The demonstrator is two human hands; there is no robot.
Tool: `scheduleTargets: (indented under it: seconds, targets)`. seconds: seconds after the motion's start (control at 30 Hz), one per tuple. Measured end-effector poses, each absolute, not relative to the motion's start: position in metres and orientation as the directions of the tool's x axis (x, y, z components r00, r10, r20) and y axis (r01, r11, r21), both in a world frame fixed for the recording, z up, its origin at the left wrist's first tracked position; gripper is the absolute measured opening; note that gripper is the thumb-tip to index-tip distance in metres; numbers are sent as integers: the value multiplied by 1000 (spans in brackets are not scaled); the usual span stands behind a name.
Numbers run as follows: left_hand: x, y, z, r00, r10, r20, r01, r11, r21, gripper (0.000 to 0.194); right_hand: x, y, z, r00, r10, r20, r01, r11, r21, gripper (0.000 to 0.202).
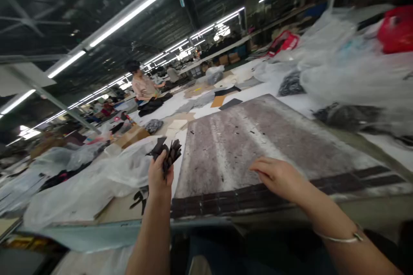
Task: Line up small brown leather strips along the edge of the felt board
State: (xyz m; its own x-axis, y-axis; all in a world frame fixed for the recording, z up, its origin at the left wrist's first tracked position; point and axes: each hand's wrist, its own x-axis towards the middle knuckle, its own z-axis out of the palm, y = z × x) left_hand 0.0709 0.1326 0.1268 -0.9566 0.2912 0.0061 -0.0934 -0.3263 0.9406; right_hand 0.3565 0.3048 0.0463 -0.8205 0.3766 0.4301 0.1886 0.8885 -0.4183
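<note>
My left hand (161,176) is closed around a bunch of small dark cut pieces (167,152) that look like fabric or leather. The bunch fans out above the fingers, left of a worn grey-brown board (232,150). Over the front part of that board hovers my right hand (274,176), with its fingertips pressed together. Whether anything is pinched there cannot be made out. Dark strips (219,201) run along the board's near edge, and tiny dark scraps are scattered over its surface. More dark pieces (139,200) lie on the table below my left hand.
Clear plastic sheeting (97,180) covers the table at left. Plastic bags (351,77) and a red bag (396,30) are heaped at right. Beyond the board lie flat grey, black and orange-brown pieces (217,101). A co-worker (145,86) stands at the table's far left side.
</note>
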Motion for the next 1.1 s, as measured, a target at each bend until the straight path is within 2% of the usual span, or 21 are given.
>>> scheduleTargets:
  seconds: [0.07,0.13,0.3,0.43,0.57,0.73,0.83,0.93,1.0,1.1]
  targets:
    - [87,176,105,-961,275,3,-92,-334,938,21,364,311,49,-800,425,423,231,869,-438,30]
    - [99,217,78,-962,272,-27,-94,-236,967,22,370,317,48,-772,468,431,260,850,-458,29]
    - [111,287,23,-909,409,-83,-85,14,996,26,385,328,41,-722,552,417,322,802,-503,28]
    - [105,303,17,-814,563,-144,-57,169,984,39,392,337,35,-718,601,350,392,766,-510,28]
    - [95,304,25,-773,611,-171,37,314,949,50,397,343,27,-715,633,296,439,736,-515,28]
    - [77,299,33,-823,568,-15,246,380,892,53,403,339,19,-724,643,250,456,717,-527,28]
    - [70,293,39,-807,572,149,467,463,754,56,405,338,15,-728,638,251,444,717,-537,28]
    - [71,286,43,-759,610,228,601,521,607,36,408,340,10,-731,634,253,439,720,-537,27]
    - [75,280,43,-761,604,239,602,518,607,24,411,342,7,-733,634,248,443,721,-533,27]
    - [81,272,40,-775,566,280,603,531,596,20,417,344,5,-733,635,244,446,719,-532,27]
